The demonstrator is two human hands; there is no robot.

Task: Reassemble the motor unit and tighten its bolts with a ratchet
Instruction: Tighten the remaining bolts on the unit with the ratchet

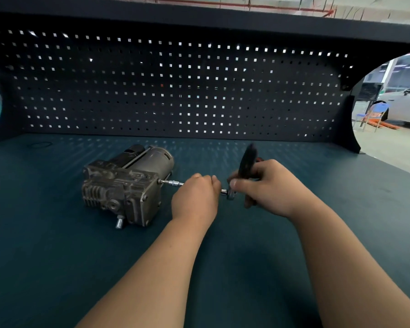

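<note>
The motor unit (126, 185) lay left of the nearer left grip (195, 197), curled round the extension bar (173, 183) running right to the ratchet (247, 159) (blurred) clasped by the right grip (272, 185).

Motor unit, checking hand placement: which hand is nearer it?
Left. The left hand grips the extension bar beside the motor unit; the right hand holds the ratchet farther right.

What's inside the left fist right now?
The left hand grips the extension bar, which runs from the motor unit to the ratchet in the right hand. Its middle stretch is hidden inside the grip.
</note>
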